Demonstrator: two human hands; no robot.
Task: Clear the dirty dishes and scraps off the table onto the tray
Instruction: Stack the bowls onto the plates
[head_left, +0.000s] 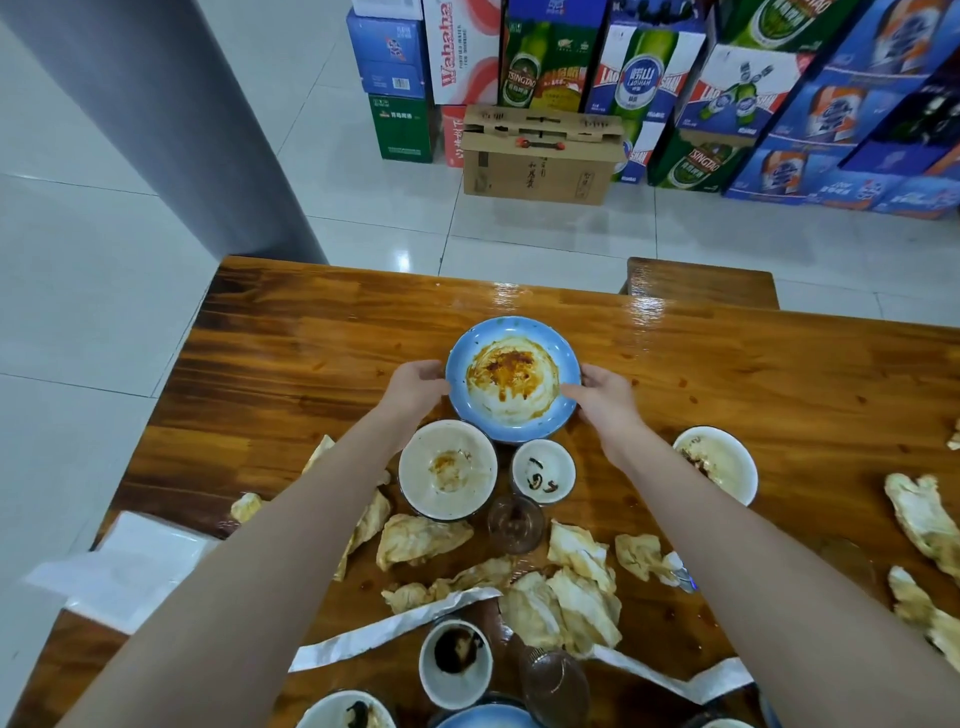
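Note:
A blue-rimmed plate (512, 379) smeared with orange sauce is near the middle of the wooden table (291, 358). My left hand (415, 388) grips its left rim and my right hand (602, 397) grips its right rim. Just in front of the plate stand a large white bowl (448, 469), a small white dish (543, 471) with dark scraps and a small glass (514, 522). Another white bowl (719, 462) stands to the right. Several crumpled, stained napkins (421, 540) lie scattered over the near half of the table. No tray can be made out.
A white cup (456, 662) with dark residue, a second glass (553, 686), foil strips (395, 623) and more bowls sit at the near edge. A white sheet (130, 561) hangs off the left edge. A wooden bench (698, 283) and stacked drink cartons (535, 156) stand beyond the table.

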